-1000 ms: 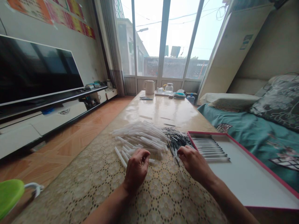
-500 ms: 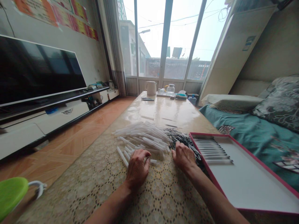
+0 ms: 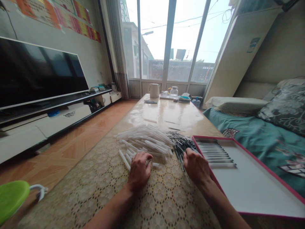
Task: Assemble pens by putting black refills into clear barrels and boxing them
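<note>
A heap of translucent white pen barrels (image 3: 152, 140) lies on the patterned tablecloth in front of me. My left hand (image 3: 140, 168) is closed at the near side of this heap, its fingers curled round a white pen barrel (image 3: 155, 164) whose end sticks out to the right. Beside the barrels is a pile of thin black pen refills (image 3: 178, 140). At its near right edge my right hand (image 3: 196, 163) is closed, thumb and fingers pinched on a thin refill that is mostly hidden. Right of it, a pink-rimmed white box lid (image 3: 257, 187) holds a row of assembled pens (image 3: 218, 154).
On the far end of the table (image 3: 133, 122) stand a kettle (image 3: 154, 90), a glass jug (image 3: 173, 91) and a tissue pack (image 3: 184, 98). A green stool (image 3: 13, 200) is at the lower left. A sofa with a teal cover (image 3: 240, 127) runs along the right.
My right hand has moved right and slightly towards me, to the near edge of the refill pile. My left hand has stayed almost in place.
</note>
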The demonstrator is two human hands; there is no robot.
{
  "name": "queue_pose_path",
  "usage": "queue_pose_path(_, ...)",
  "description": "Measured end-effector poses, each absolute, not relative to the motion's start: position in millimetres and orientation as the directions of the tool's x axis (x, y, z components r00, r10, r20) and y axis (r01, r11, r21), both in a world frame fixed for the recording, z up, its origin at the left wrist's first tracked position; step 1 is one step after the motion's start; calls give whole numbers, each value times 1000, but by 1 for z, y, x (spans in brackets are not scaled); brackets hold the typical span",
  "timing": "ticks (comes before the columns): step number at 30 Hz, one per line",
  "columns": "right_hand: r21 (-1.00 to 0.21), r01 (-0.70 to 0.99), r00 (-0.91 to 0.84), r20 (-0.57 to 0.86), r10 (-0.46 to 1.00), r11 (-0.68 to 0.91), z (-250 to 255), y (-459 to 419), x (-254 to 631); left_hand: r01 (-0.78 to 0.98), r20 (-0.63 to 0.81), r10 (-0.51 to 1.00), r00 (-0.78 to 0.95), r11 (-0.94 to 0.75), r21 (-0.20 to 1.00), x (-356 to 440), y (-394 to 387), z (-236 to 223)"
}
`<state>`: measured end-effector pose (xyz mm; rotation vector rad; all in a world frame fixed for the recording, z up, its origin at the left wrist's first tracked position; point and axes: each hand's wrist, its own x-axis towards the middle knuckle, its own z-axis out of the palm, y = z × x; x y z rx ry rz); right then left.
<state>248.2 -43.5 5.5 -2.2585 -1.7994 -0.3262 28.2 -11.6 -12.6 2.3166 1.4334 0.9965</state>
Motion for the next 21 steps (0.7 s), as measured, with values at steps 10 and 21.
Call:
queue_pose_path(10,-77,986,165,329,930,-147,-11,-43,247,689,406,848,341,-519,505,33,-25,-3)
queue_pose_path(21,-149,983,156,354,922,-109,-3,-47,248,707,226,891,392,-450,546,-18,-26,24)
